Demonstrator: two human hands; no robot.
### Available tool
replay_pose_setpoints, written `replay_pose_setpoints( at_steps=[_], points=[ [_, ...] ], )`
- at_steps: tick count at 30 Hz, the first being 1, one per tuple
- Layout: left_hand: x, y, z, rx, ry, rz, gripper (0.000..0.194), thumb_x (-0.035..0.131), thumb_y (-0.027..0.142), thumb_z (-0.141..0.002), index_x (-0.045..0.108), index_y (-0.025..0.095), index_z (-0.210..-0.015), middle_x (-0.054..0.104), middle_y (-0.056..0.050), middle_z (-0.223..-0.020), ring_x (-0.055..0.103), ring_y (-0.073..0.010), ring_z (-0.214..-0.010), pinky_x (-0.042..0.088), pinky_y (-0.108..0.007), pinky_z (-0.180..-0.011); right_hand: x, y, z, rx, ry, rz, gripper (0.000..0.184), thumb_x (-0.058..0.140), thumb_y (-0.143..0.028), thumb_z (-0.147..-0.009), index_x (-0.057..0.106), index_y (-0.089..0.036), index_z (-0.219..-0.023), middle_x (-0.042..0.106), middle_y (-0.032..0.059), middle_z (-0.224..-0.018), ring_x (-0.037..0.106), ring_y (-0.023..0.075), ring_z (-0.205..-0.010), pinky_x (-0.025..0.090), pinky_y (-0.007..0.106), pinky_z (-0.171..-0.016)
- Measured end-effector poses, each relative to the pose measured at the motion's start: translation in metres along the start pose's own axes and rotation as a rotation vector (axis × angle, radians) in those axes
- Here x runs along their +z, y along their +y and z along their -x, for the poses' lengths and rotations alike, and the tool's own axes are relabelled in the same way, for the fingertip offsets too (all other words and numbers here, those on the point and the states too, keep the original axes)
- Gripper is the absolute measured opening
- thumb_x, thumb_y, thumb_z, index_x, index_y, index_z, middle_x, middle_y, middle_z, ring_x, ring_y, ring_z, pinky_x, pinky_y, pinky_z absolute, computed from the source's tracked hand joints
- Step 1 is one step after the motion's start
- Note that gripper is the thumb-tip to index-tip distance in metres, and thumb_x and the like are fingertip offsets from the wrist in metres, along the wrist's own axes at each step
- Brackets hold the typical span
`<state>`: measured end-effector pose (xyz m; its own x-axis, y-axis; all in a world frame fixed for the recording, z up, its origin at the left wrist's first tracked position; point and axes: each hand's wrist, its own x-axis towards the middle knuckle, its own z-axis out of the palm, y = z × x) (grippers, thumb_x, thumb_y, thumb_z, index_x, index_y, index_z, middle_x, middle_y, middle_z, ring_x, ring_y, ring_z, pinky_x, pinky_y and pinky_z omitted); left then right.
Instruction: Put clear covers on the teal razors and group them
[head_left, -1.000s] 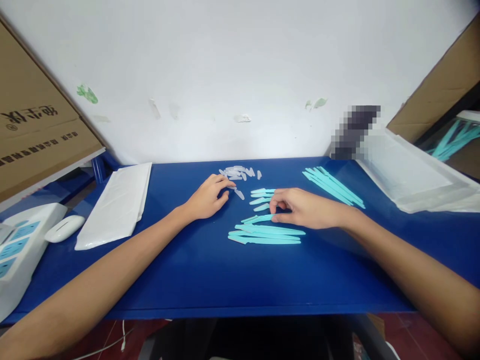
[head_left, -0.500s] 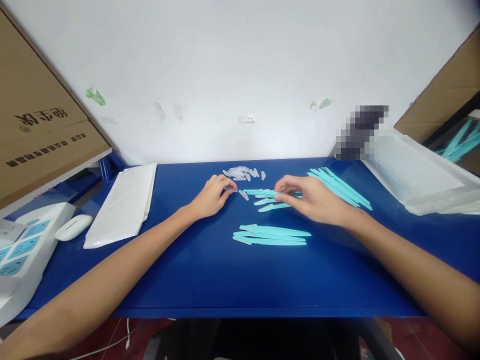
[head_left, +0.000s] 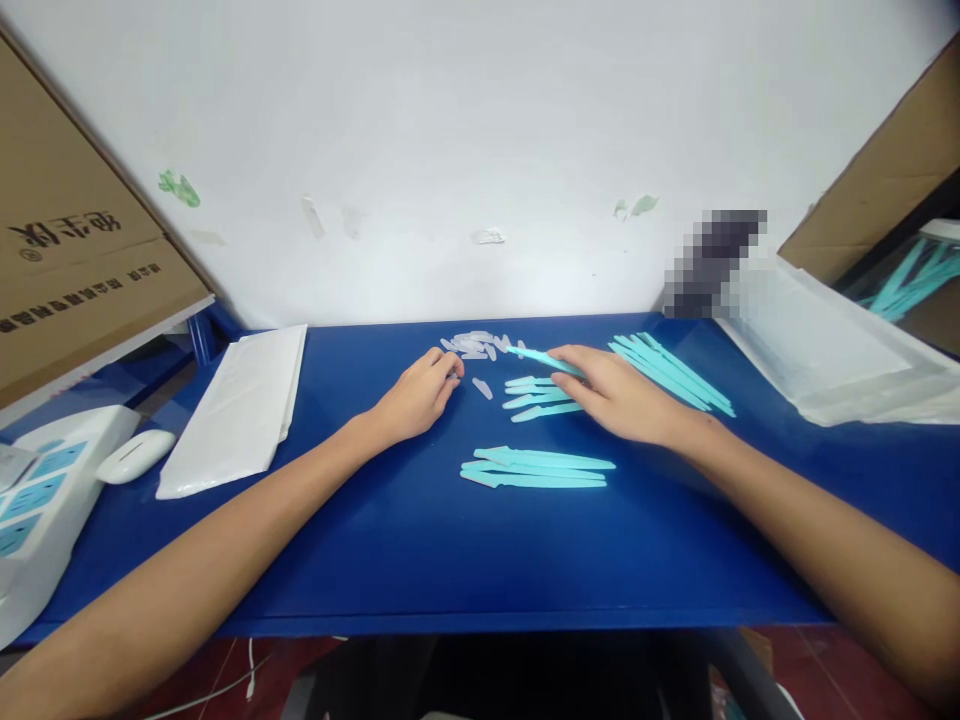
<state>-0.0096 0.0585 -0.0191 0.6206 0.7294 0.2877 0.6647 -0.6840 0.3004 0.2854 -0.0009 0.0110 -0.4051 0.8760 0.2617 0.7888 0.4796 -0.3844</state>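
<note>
My right hand (head_left: 611, 392) grips a turquoise eyebrow razor (head_left: 536, 355), its blade end pointing left and raised over the table. Under and in front of those fingers lies a row of several turquoise razors (head_left: 536, 402). My left hand (head_left: 420, 393) is pinched, with a small translucent blade cap (head_left: 453, 376) partly showing at its fingertips. Beside that hand a single loose cap (head_left: 482, 387) lies on the table. Behind it is a heap of several translucent caps (head_left: 472, 345). Nearer to me rest a few razors (head_left: 536, 468) without caps.
Another fanned group of razors (head_left: 671, 372) lies at the right, beside a clear plastic bag (head_left: 832, 350). On the left are a white plastic packet (head_left: 232, 410), a white earbud case (head_left: 136, 457) and a power strip (head_left: 60, 480). A cardboard box (head_left: 82, 220) stands at the far left.
My right hand has picked up a razor from the table, carried it away from me over the row and lifted it. My left hand has drawn slightly back from the loose cap.
</note>
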Motion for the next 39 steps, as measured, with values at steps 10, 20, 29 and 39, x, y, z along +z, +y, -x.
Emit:
replay_pose_setpoints(
  at_steps=[10,20,29,39],
  points=[
    [-0.004,0.005,0.001,-0.028,0.056,0.074,0.037,0.04,0.028,-0.098,0.074,0.016,-0.105,0.065,-0.009,-0.099,0.063,-0.0213,-0.087,0.051,-0.037,-0.086,0.004,0.01,0.0,0.046,0.033,0.117,0.039,0.028,-0.038,-0.105,0.058,-0.021,-0.122,0.07,0.0101,-0.101,0.063,0.0254,-0.085,0.043,0.036,-0.075],
    [-0.007,0.004,0.005,0.018,0.01,0.146,0.043,0.034,0.022,-0.098,0.064,0.018,-0.128,0.063,-0.006,-0.095,0.061,-0.0207,-0.089,0.049,-0.036,-0.087,0.001,0.0,0.001,0.127,0.05,0.079,0.039,0.033,-0.043,-0.103,0.049,-0.018,-0.128,0.057,0.0007,-0.065,0.056,0.0223,-0.062,0.035,0.031,-0.061],
    [-0.009,0.008,0.008,0.155,-0.126,-0.021,0.041,0.037,0.034,-0.104,0.064,0.027,-0.134,0.052,-0.009,-0.147,0.041,-0.0315,-0.135,0.034,-0.053,-0.109,0.006,0.005,-0.001,0.037,0.108,0.093,0.034,0.031,-0.04,-0.104,0.053,-0.019,-0.12,0.067,0.0087,-0.091,0.061,0.0247,-0.079,0.04,0.034,-0.07],
    [-0.013,0.015,0.01,0.348,-0.129,-0.106,0.036,0.037,0.031,-0.107,0.068,0.024,-0.125,0.07,-0.008,-0.114,0.057,-0.0228,-0.107,0.039,-0.038,-0.091,0.007,0.006,-0.001,0.046,0.107,0.097,0.035,0.035,-0.036,-0.104,0.059,-0.019,-0.123,0.07,0.0101,-0.112,0.065,0.0265,-0.096,0.043,0.036,-0.08]
  ],
)
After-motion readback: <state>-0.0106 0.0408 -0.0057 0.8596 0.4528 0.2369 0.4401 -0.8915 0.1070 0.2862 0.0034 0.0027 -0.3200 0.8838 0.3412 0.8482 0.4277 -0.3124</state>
